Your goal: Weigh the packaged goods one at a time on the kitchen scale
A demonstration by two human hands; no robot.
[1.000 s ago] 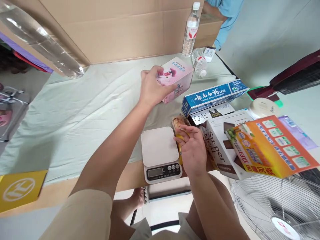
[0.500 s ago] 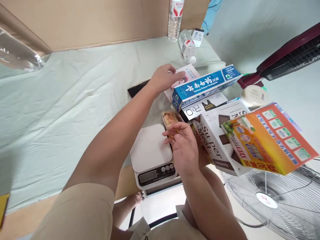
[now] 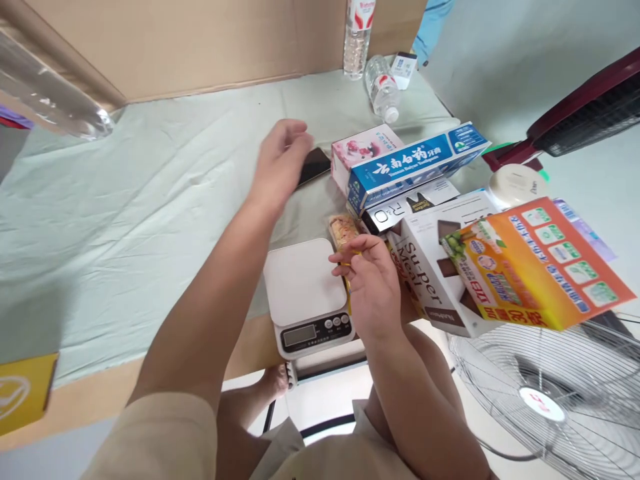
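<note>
A small yellow-wrapped snack packet (image 3: 350,261) is pinched in the right hand (image 3: 373,287) beside the white kitchen scale (image 3: 306,293), while the left hand (image 3: 280,160) is held loosely spread, empty, over a black phone (image 3: 315,165) mid-frame.

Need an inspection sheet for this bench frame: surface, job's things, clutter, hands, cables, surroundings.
Surface: table under a pale green cloth, bare wood along the near edge.
Job's things: white kitchen scale, platform bare; snack packet just right of it; dark phone lying flat.
Clutter: pink box, blue toothpaste box, Super Meal box, orange box, two water bottles, white jar.
Hands: left hand empty, hovering over the phone's near end; right hand pinching something thin and yellow beside the scale.
Cables: one thin lead near the fan.
Surroundings: cardboard sheet behind the table; another person's blue sleeve at the far corner.
</note>
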